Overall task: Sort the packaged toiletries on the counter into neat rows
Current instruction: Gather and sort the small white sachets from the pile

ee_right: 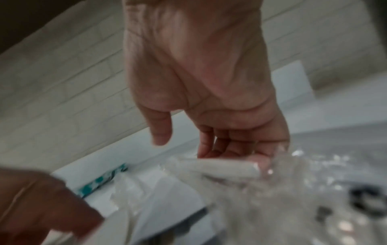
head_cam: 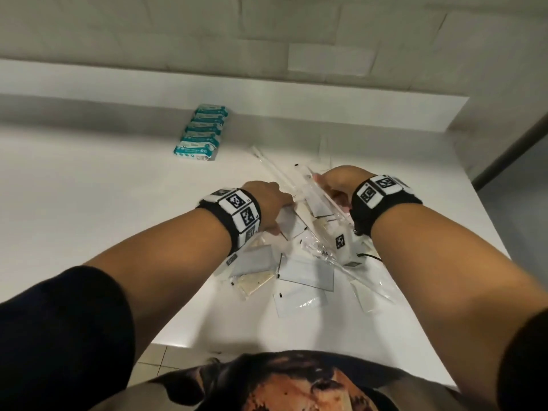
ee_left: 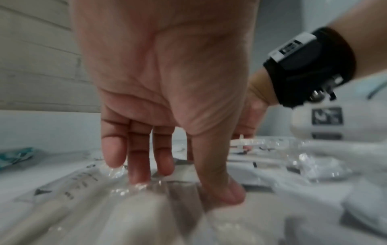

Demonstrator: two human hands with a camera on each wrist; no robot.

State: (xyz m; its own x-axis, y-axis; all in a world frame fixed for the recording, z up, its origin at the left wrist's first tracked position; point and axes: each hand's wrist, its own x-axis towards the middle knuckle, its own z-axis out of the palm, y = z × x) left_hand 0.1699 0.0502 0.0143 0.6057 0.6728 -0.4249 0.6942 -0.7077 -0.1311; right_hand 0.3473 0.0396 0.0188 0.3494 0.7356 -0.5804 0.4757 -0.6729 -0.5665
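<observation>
A loose pile of clear-wrapped toiletries [head_cam: 305, 274] lies in the middle of the white counter [head_cam: 103, 203]: flat sachets and long thin packets. My left hand [head_cam: 268, 203] reaches into the pile's left side. Its straight fingers [ee_left: 139, 167] and thumb press down on crinkly clear wrappers [ee_left: 125, 195]. At the pile's far side my right hand [head_cam: 329, 185] has its fingers curled round a long clear packet [ee_right: 220, 165] with a white stick inside; the thumb [ee_right: 161, 136] stands free. A neat row of teal-and-white packets [head_cam: 203, 130] sits at the back.
A raised ledge and a tiled wall [head_cam: 267, 31] run behind the counter. The counter's front edge [head_cam: 267, 348] is close to my body and its right edge [head_cam: 477, 203] drops to the floor. Bare counter stretches left of the pile.
</observation>
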